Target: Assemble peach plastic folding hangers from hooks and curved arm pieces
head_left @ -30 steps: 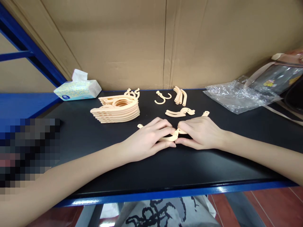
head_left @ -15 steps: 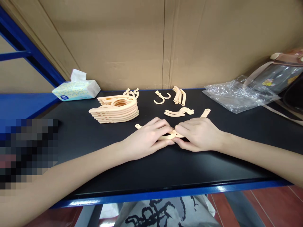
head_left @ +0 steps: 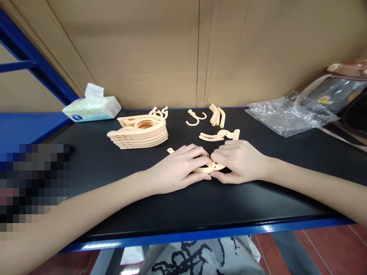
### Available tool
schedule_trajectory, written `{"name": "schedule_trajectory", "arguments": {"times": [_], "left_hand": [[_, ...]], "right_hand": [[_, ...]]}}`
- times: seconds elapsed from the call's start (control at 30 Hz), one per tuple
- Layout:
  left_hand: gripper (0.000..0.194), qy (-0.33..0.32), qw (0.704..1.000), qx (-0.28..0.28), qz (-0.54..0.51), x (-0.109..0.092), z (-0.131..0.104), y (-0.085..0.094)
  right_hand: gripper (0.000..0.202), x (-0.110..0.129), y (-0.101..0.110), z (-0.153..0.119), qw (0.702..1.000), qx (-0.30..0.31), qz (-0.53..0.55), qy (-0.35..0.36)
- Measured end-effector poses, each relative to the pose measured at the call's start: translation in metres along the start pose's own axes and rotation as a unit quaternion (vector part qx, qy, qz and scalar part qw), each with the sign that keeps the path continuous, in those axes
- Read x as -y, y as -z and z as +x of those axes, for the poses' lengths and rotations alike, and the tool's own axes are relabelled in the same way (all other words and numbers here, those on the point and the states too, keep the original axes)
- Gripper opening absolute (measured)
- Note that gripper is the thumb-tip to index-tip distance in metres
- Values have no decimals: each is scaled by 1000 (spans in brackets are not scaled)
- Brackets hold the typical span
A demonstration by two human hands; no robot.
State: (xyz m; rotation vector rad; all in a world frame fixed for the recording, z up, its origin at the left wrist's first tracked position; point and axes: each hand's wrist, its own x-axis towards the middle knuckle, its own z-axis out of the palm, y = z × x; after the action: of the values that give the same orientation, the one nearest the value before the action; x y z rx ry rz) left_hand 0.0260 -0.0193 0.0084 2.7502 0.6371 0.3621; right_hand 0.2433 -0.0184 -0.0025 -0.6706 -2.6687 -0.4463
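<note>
My left hand (head_left: 182, 168) is closed on the left part of a cream plastic hanger piece (head_left: 203, 169), low over the black table. My right hand (head_left: 242, 162) grips the right part of the same piece, and the fingertips of both hands nearly meet at its middle joint. One end pokes out beyond my left knuckles; another shows above my right fingers. Behind my right hand lie curved cream arms (head_left: 212, 136). Farther back are loose hooks (head_left: 195, 117) and a small bunch of short curved pieces (head_left: 217, 115). What my palms cover is hidden.
A stack of folded cream hangers (head_left: 139, 133) stands at left, with more hooks (head_left: 159, 112) behind it. Beyond are a tissue box (head_left: 93, 109) and a blue frame. Clear plastic wrap (head_left: 289, 114) and a transparent bag (head_left: 338, 91) lie right. Cardboard (head_left: 137, 53) closes the back.
The piece's right end has swung left and now stands closer to the curved arms. My right hand has turned slightly inward, and the joint sits a little lower and farther right.
</note>
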Motion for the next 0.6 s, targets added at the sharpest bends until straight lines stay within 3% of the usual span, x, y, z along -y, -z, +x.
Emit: {"name": "schedule_trajectory", "arguments": {"times": [0.13, 0.33, 0.6], "left_hand": [[20, 0, 1000, -2, -10, 1, 0, -1], [22, 6, 1000, -9, -22, 2, 0, -1], [22, -28, 999, -6, -45, 1, -2, 2]], "right_hand": [[27, -2, 0, 0, 1000, 2, 2, 14], [23, -2, 0, -1, 998, -57, -23, 8], [36, -9, 5, -2, 999, -29, 20, 26]]}}
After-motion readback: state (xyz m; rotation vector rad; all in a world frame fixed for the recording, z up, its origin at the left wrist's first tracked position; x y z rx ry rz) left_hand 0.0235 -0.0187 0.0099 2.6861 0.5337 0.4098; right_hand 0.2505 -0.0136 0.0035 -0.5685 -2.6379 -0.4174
